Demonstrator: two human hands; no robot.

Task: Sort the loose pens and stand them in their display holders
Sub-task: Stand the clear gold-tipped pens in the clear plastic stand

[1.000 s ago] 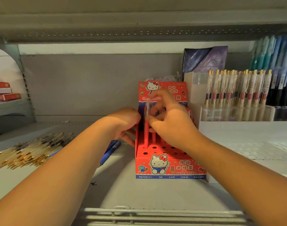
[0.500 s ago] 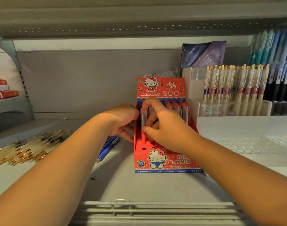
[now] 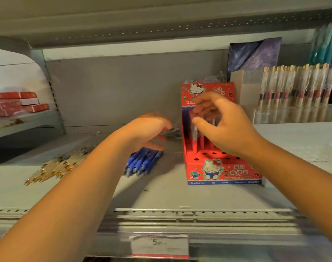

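On the far left, a side shelf carries roughly four red boxes (image 3: 14, 103), blurred. On the main shelf (image 3: 161, 193), a loose pile of clear, gold-tipped pens (image 3: 57, 167) lies near the left edge, too many and too tangled to count. The left hand (image 3: 150, 129) hovers just above about five blue pens (image 3: 144, 161) lying side by side; blur hides whether its grip is open or closed.

Just right of them stands one red display holder (image 3: 218, 173). At least two red-and-clear pens (image 3: 195, 140) stand upright at its left side, and five empty holes show along its near rows. The right hand (image 3: 223, 125) is over the holder, its grip pinching the top of the leftmost standing pen.

Far right, one clear rack (image 3: 293, 114) holds a full row of gold-clipped pens.

Bare shelf runs from the holder and blue pens to the near rail (image 3: 199, 210), where one price tag (image 3: 159, 244) hangs.
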